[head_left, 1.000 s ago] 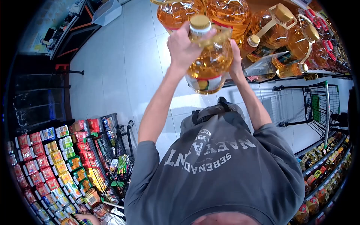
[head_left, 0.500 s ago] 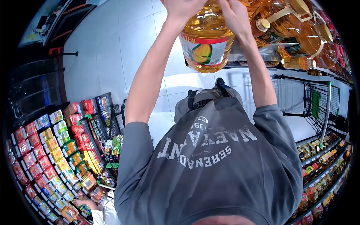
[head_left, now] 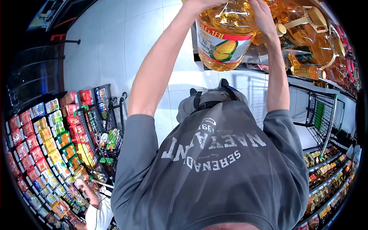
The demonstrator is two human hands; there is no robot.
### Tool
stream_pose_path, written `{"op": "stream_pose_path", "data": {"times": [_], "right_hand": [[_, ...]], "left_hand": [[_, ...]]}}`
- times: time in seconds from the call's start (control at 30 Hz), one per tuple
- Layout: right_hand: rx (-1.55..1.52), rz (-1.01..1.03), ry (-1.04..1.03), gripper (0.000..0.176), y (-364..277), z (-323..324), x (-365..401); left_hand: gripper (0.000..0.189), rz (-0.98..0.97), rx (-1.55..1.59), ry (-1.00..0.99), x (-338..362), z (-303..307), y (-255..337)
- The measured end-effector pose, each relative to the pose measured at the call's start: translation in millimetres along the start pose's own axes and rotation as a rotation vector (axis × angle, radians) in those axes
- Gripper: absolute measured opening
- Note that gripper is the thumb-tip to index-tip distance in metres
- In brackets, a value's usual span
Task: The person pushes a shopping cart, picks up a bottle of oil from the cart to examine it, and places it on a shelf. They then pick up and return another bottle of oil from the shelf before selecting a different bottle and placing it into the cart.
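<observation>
A large clear bottle of golden oil [head_left: 226,48] hangs upright at the top of the view, held between my two hands above the floor. Its label has a red band and a picture of corn. My left hand [head_left: 205,3] grips the bottle's upper left side, with its fingers mostly cut off by the top edge. On the upper right side, the fingers of my right hand [head_left: 263,15] press against the plastic. The bottle's cap lies outside the view.
More oil bottles [head_left: 318,46] crowd the display at the upper right. A shopping cart [head_left: 320,111] stands on the right, another cart [head_left: 103,134] on the left. Shelves of packaged goods [head_left: 42,149] line the left. Beside them, a person in a white top [head_left: 99,211] reaches toward the packages.
The bottle and both my hands have shifted right, nearer the oil display. More of the label shows. The other person's arm has moved up along the shelf.
</observation>
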State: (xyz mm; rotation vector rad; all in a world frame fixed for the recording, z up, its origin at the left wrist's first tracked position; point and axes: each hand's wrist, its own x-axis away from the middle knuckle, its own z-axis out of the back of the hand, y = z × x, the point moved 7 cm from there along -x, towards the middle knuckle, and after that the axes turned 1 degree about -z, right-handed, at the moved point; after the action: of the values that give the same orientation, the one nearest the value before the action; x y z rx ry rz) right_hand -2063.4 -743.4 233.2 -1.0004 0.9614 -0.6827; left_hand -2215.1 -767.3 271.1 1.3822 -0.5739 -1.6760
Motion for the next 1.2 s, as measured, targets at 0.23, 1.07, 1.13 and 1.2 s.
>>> {"op": "stream_pose_path", "data": {"times": [0.23,1.07,1.13,1.2], "right_hand": [[-0.04,-0.051,-0.039,0.045,13.7,4.5,-5.4],[-0.09,-0.05,-0.097,0.053,37.7,14.9,-8.2],[-0.099,-0.058,-0.106,0.052,36.7,14.8,-7.9],[-0.107,-0.067,-0.115,0.052,37.9,14.2,-8.2]], "left_hand": [[0.035,0.101,-0.168,0.009,4.8,-2.1,11.5],[0.043,0.273,-0.189,0.069,7.0,-2.2,10.8],[0.043,0.265,-0.194,0.067,6.5,-1.9,11.9],[0.043,0.256,-0.198,0.064,6.3,-2.0,12.0]]}}
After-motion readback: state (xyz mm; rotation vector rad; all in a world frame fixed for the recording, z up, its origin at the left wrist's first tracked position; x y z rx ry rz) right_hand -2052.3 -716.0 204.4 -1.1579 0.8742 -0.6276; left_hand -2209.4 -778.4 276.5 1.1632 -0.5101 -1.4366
